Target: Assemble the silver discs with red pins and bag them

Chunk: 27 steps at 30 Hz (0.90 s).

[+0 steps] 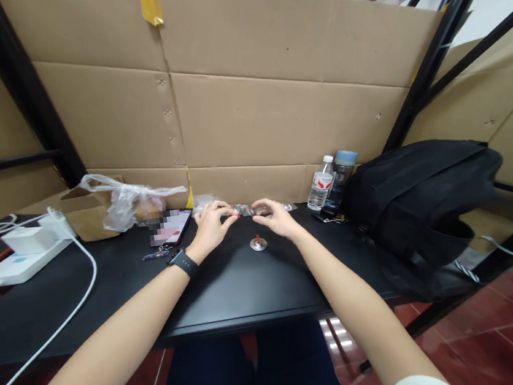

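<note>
Left hand (211, 222) and right hand (274, 214) pinch clear packets (245, 210) at tabletop's (230, 288) far edge (cardboard wall (275, 110) behind), bare surface nearer, backpack (419, 198) crowding right.

Setting: an improvised work booth in a storage or light-assembly space, not a home. A matte black tabletop (230, 288) sits in a black metal rack frame (22, 89) whose back and sides are closed off with large brown corrugated cardboard sheets (273, 92) fastened by small clips. Personal and utility items line the edges: a white power strip with a white charger (23, 256), a clear plastic water bottle (322, 190), a black fabric backpack (424, 198); floor is dark red tile (485, 327).
</note>
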Tool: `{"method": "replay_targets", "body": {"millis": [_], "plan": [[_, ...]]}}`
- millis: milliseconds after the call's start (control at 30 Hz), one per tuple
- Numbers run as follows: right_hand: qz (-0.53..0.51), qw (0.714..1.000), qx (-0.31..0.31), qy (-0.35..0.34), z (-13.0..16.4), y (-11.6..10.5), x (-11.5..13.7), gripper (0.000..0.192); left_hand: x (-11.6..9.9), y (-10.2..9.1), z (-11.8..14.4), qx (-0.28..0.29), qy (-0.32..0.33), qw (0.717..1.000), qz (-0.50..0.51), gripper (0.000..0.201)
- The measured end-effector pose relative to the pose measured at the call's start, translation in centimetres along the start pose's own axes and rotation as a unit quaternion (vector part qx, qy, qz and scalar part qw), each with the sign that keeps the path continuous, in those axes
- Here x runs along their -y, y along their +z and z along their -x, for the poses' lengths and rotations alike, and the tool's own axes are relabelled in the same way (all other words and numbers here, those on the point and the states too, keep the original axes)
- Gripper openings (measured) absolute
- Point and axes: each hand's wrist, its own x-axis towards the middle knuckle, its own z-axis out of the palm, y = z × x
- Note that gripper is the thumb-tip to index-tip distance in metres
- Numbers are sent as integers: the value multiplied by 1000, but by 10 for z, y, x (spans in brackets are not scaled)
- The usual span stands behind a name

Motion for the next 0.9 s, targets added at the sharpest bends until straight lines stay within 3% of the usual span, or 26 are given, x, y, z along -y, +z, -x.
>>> {"method": "replay_targets", "body": {"millis": [100,200,733,900], "plan": [[-111,994,-3,-16,0,29,14,38,-2,1,0,-11,-3,1000,21,14],[-155,988,-10,2,3,41,21,37,-2,4,0,-15,3,999,47,14],[-232,971,-17,49,8,45,19,42,3,13,0,-21,10,988,155,19],[-198,978,-19,69,8,44,19,39,-4,6,2,-16,25,997,77,13]]}}
